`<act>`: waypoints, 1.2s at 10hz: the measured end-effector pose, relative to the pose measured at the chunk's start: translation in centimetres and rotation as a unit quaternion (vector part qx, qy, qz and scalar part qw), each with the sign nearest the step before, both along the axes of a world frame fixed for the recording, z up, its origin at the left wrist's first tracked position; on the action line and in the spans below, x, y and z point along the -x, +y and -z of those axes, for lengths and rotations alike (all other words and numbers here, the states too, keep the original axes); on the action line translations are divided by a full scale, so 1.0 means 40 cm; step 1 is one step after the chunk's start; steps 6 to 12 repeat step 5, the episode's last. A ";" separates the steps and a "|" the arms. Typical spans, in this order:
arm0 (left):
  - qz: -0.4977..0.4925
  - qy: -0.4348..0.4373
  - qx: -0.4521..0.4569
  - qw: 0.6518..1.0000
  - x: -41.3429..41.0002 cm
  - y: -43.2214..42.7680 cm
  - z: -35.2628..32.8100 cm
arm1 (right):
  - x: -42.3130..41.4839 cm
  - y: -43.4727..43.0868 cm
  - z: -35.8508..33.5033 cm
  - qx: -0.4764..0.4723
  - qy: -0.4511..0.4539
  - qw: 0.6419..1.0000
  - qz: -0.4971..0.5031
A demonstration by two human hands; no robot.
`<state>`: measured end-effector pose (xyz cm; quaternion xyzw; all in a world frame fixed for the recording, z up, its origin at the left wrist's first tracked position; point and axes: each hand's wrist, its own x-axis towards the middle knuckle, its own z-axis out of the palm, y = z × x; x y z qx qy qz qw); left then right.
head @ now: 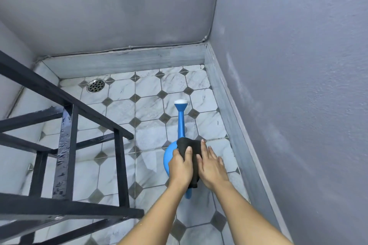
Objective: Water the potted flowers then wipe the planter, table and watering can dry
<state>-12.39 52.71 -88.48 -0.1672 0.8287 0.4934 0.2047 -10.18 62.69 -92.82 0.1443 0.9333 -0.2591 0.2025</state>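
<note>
My left hand (180, 167) fingers pinch black cloth (188, 146) over watering can (181, 123); right hand (212, 167) fingers lie spread, flat beside. Best: rub cloth forward past my fingertips, along spout.

Open tiled floor (151, 109) around the watering can (181, 123); black metal frame (67, 145) left, wall (298, 85) close right.

A single wide-angle view from the person's head looks steeply down and forward into a tiled floor (151, 105) corner where two grey walls (298, 65) meet. It sits close above both forearms, which enter from the bottom edge. A black metal frame (67, 145) crosses the left side; straight lines bow near the edges.
</note>
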 end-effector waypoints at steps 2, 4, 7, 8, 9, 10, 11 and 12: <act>0.026 -0.003 0.118 0.993 0.029 -0.005 -0.110 | 0.022 0.028 -0.119 -0.081 -0.003 0.996 -0.029; 0.071 0.076 0.128 0.986 0.122 -0.002 -0.516 | 0.116 0.055 -0.561 -0.117 0.055 0.991 -0.031; 0.116 0.163 0.109 0.974 0.167 -0.001 -0.888 | 0.166 0.053 -0.950 -0.111 0.141 0.983 -0.034; 0.116 0.163 0.109 0.974 0.167 -0.001 -0.888 | 0.166 0.053 -0.950 -0.111 0.141 0.983 -0.034; 0.116 0.163 0.109 0.974 0.167 -0.001 -0.888 | 0.166 0.053 -0.950 -0.111 0.141 0.983 -0.034; 0.116 0.163 0.109 0.974 0.167 -0.001 -0.888 | 0.166 0.053 -0.950 -0.111 0.141 0.983 -0.034; 0.116 0.163 0.109 0.974 0.167 -0.001 -0.888 | 0.166 0.053 -0.950 -0.111 0.141 0.983 -0.034; 0.116 0.163 0.109 0.974 0.167 -0.001 -0.888 | 0.166 0.053 -0.950 -0.111 0.141 0.983 -0.034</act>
